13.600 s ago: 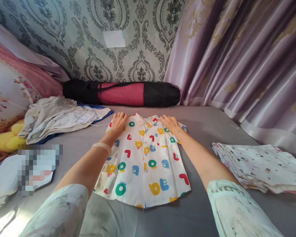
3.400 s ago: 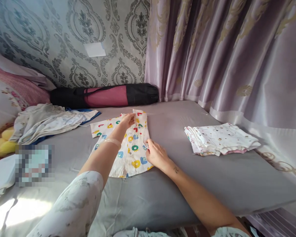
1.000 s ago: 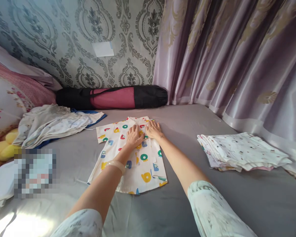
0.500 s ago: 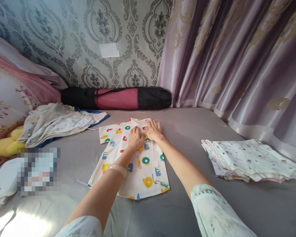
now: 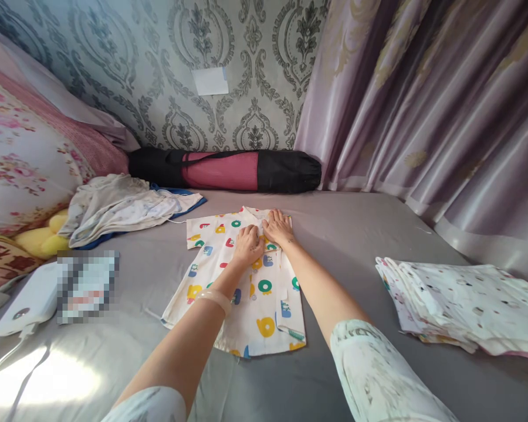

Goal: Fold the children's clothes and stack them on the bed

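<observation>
A small white short-sleeved shirt (image 5: 235,281) with colourful letter prints lies spread on the bed, its collar pointing away from me. Its left-side sleeve sticks out flat, while the right side is folded inward. My left hand (image 5: 249,246) is on the upper front near the buttons, its fingers bent and closed on the cloth; the fingertips are partly hidden. Beside it, my right hand (image 5: 278,227) lies flat near the collar and right shoulder, fingers extended and pressing on the fabric.
Folded, printed clothes (image 5: 457,299) are stacked at the right. Crumpled clothes (image 5: 118,205) lie at the left, near a yellow plush (image 5: 41,237) and a white device with a cable (image 5: 30,299). A black and red rolled bag (image 5: 220,171) rests along the wall, beside the curtain (image 5: 369,105).
The view has shifted slightly, so most things sit further right. My left hand's fingers are more bent on the shirt now. My right hand stays flat near the collar.
</observation>
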The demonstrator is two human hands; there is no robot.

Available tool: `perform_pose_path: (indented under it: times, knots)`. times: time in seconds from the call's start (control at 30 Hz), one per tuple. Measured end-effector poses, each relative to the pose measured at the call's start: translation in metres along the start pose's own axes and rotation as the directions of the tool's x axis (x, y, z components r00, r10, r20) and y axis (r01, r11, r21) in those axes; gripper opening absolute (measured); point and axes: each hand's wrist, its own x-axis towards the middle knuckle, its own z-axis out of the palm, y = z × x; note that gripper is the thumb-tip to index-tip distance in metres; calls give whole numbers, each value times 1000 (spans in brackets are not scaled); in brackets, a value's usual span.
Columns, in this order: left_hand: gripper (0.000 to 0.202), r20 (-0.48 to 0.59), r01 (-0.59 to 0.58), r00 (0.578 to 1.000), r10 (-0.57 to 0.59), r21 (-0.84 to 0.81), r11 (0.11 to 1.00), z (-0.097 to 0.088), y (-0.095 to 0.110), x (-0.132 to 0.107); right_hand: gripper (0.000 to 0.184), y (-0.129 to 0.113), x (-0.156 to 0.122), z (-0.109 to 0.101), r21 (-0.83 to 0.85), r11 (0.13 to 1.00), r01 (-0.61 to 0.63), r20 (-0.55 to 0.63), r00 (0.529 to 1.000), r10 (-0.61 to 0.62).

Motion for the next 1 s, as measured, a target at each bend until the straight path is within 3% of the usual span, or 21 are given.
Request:
perform_pose_path:
  times: [0.2, 0.33, 0.47, 0.73, 0.87, 1.0]
  knots:
    - [27, -122, -25, 992, 16, -72, 997, 4, -6, 3, 62, 3, -3, -11, 22, 999, 33, 58, 998, -34]
    - [24, -221, 24, 974, -51, -125, 992, 4, -8, 1, 59, -6, -12, -18, -1, 967, 254, 13, 967, -254]
    - [19, -252, 67, 961, -111, -176, 982, 2, -7, 0, 60, -24, -9, -20, -17, 893, 449, 137, 886, -443]
    - [18, -234, 68, 966, -112, -187, 980, -1, -8, -2, 59, -27, 16, -4, 51, 911, 409, 214, 886, -410]
    - [19, -221, 55, 970, -100, -203, 978, 2, -11, 0, 57, -25, 17, -3, 119, 907, 405, 171, 891, -420]
    - [22, -242, 24, 967, -81, -228, 973, 6, -15, 2, 58, -13, 15, -10, 240, 917, 320, 11, 943, -332]
